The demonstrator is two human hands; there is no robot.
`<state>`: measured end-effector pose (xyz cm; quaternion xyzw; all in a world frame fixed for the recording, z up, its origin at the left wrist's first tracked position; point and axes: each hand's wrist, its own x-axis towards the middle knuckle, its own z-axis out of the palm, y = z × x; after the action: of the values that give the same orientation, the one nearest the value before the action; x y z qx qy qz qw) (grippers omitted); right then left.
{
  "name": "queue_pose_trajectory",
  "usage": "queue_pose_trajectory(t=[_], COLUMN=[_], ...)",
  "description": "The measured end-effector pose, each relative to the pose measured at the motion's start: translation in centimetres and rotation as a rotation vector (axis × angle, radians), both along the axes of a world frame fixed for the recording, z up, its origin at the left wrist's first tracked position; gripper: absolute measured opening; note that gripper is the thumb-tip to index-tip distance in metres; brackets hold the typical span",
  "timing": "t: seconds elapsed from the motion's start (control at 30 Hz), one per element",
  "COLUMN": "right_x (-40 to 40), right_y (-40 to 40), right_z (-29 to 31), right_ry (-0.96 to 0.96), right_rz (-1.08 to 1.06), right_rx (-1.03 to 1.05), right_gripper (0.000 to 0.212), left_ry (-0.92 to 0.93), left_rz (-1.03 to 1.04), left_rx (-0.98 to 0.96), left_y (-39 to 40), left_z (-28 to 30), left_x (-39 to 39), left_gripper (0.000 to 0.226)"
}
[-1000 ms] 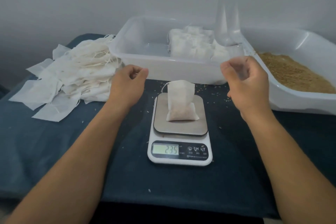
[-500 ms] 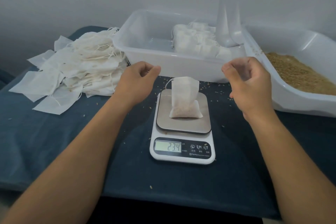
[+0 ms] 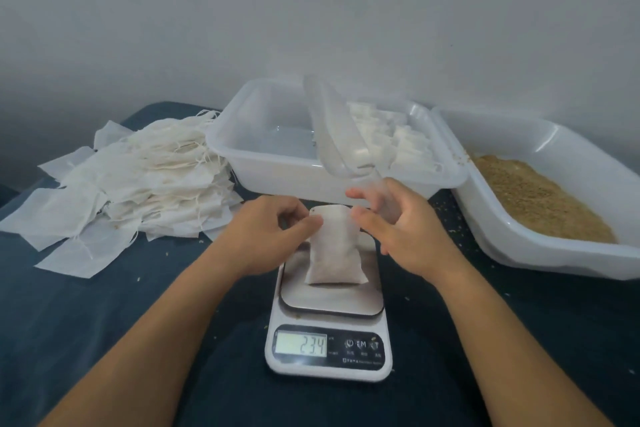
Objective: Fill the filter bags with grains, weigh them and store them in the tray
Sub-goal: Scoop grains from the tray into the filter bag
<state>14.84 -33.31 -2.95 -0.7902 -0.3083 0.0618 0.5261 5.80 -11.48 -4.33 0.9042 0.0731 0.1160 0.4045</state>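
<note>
A filled white filter bag stands on the steel plate of a white kitchen scale whose display reads 234. My left hand pinches the bag's top left corner. At the bag's top right edge, the fingers of my right hand touch it while the palm holds a clear plastic scoop, which leans up and left over the storage tray. Several filled bags lie in the right half of that tray.
A white tub of brown grains sits at the right. A pile of empty filter bags lies at the left on the dark blue cloth. Loose grains are scattered around the scale.
Both hands moved inward from either side of the scale to the bag's top. The scoop tipped from upright to leaning left over the tray. The reading went from 235 to 234.
</note>
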Motion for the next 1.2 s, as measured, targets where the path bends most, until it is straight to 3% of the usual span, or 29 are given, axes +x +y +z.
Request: queue_pose_trajectory(t=[0.2, 0.27, 0.4, 0.57, 0.73, 0.87, 0.97, 1.07, 1.13, 1.2], right_x=[-0.3, -0.5, -1.4, -2.4, -3.1, -3.7, -2.7, -0.4, 1.9, 4.3], right_y=[1.0, 1.0, 0.3, -0.1, -0.1, -0.6, -2.9, -7.0, -10.5, -14.2], right_z=[1.2, 1.8, 3.8, 7.2, 9.1, 9.7, 10.5, 11.9, 12.7, 13.1], right_ry=[-0.062, -0.068, -0.082, -0.158, -0.165, -0.131, -0.123, -0.142, -0.186, -0.205], right_rz=[0.051, 0.070, 0.137, 0.172, 0.178, 0.172, 0.025, -0.245, -0.441, -0.584], right_rx=[-0.107, -0.097, -0.023, 0.004, -0.060, -0.102, -0.109, -0.108, -0.235, -0.501], right_gripper=[0.020, 0.026, 0.037, 0.026, 0.020, 0.017, 0.031, 0.020, 0.018, 0.028], left_ry=[-0.082, -0.115, -0.089, -0.055, -0.137, -0.192, -0.181, -0.217, -0.232, -0.253], left_rz=[-0.018, -0.047, -0.253, -0.373, -0.370, -0.256, -0.101, -0.017, -0.015, -0.018], left_rx=[0.000, -0.034, -0.323, -0.326, -0.313, -0.310, -0.206, -0.100, -0.042, -0.015], left_y=[-0.3, -0.4, -0.9, -2.1, -3.3, -3.3, -3.0, -2.9, -3.0, -3.2], left_z=[0.2, 0.4, 0.8, 1.1, 1.3, 1.0, 0.6, 0.2, 0.2, 0.2], left_x=[-0.3, -0.4, -1.0, -1.1, -1.0, -0.9, -0.9, -0.7, -0.6, -0.5], left_gripper=[0.021, 0.019, 0.038, 0.050, 0.022, 0.021, 0.024, 0.034, 0.035, 0.036])
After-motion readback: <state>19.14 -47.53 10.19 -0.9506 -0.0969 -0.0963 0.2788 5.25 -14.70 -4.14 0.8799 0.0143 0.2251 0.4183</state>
